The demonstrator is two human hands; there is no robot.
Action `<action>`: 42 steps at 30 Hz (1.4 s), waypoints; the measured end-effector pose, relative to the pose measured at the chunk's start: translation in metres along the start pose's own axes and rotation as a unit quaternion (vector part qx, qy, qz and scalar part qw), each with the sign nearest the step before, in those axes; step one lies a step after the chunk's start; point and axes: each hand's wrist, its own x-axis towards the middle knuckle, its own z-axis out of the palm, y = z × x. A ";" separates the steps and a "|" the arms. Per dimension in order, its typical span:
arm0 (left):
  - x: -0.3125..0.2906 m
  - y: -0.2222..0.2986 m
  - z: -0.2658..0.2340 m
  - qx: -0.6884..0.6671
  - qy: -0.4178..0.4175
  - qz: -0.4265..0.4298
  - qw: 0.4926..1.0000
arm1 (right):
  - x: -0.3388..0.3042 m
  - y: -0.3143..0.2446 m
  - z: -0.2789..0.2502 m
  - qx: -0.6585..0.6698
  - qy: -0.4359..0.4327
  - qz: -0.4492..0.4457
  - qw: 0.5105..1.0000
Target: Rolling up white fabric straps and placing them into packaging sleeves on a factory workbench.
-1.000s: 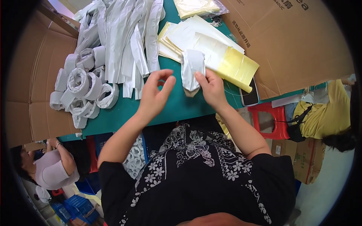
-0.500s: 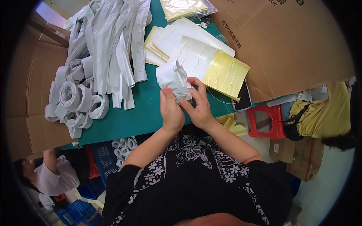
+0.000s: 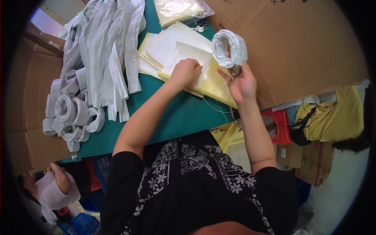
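Note:
My right hand (image 3: 243, 87) holds up a rolled white ring (image 3: 239, 49) by its lower edge. The ring's round hollow faces left, and its surface looks shiny and creased. Below it spreads a loose stack of white and yellow sheets (image 3: 168, 43). My left hand (image 3: 186, 73) rests over the top sheet with its fingers curled closed; whatever they pinch is hidden. Long flattened white strips (image 3: 111, 51) lie in a bundle to the left on the green table (image 3: 150, 117). Beside them sits a pile of similar white rings (image 3: 66, 109).
Brown cardboard walls stand at left (image 3: 35, 98) and right (image 3: 297, 55). A plastic-wrapped yellow pack (image 3: 178, 11) and keys (image 3: 201, 25) lie at the back. A red stool (image 3: 280, 125) and cartons (image 3: 313, 164) are at right. Another person (image 3: 56, 188) sits at lower left.
My hands have separated. The right one has carried the white ring up and right, over the sheets. My left hand has moved onto the top sheet, whose yellow part now lies differently.

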 end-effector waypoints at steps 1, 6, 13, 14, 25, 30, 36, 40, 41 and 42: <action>0.007 0.006 0.004 -0.001 0.001 0.003 1.000 | 0.012 0.007 -0.009 0.021 -0.009 0.026 0.999; 0.015 0.023 0.008 0.016 0.021 -0.082 0.996 | 0.042 0.041 -0.036 0.045 -0.003 0.012 0.999; 0.010 -0.006 -0.010 -0.256 -0.061 -0.101 0.959 | 0.047 0.049 -0.043 0.055 -0.007 -0.010 0.998; 0.005 -0.012 -0.013 -0.254 -0.062 -0.100 0.960 | 0.047 0.050 -0.044 0.057 -0.006 -0.011 0.998; -0.084 -0.086 -0.113 -0.680 0.065 -0.103 0.723 | 0.042 0.067 -0.039 -0.102 -0.052 -0.057 0.992; -0.121 -0.097 -0.158 -0.401 0.022 -0.182 0.898 | 0.042 0.069 -0.036 -0.168 -0.076 -0.074 0.980; -0.169 -0.135 -0.208 -0.611 0.188 0.013 0.769 | 0.054 0.058 -0.035 -0.142 -0.057 -0.041 0.987; -0.183 -0.121 -0.208 -0.598 0.181 0.061 0.779 | 0.044 0.045 -0.013 -0.158 -0.024 -0.059 0.985; -0.182 -0.084 -0.195 -0.602 0.193 0.011 0.775 | 0.039 0.040 -0.006 -0.183 -0.016 -0.087 0.979; -0.184 -0.061 -0.181 -0.602 0.187 0.004 0.776 | 0.031 0.035 0.005 -0.186 -0.015 -0.090 0.978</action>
